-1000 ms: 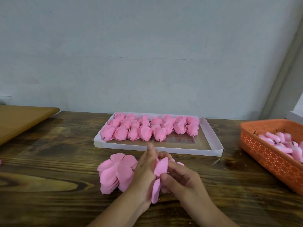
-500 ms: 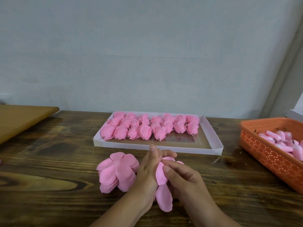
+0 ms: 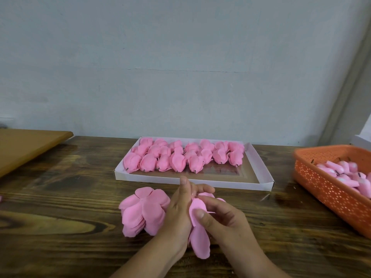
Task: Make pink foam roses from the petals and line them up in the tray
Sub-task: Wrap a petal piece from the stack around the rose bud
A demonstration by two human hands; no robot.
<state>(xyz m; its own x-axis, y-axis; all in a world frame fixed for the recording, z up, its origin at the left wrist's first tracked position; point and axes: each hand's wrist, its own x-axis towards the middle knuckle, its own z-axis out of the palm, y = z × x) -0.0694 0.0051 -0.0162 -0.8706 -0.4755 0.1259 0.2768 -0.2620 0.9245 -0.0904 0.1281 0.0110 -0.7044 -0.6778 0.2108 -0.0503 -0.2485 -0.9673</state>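
1. The wooden table (image 3: 60,227) holds all your stuff, so everything is close to you.
2. The white tray (image 3: 259,173) sits in the middle at the back. The finished roses (image 3: 180,157) lie there side by side in rows. The front part of the tray is bare, I think for the next roses.
3. The orange basket (image 3: 321,187) is on your right. It holds small pink and white pieces (image 3: 345,177). I cannot tell what they are.
4. The stack of pink petals (image 3: 140,213) lies just by your left hand, easy to grab.
5. Your left hand (image 3: 178,213) curls around the half-made rose (image 3: 197,209) to keep it steady.
6. Your right hand (image 3: 222,221) presses a petal on with the thumb, so it wraps snugly. One petal (image 3: 200,243) hangs down loose.
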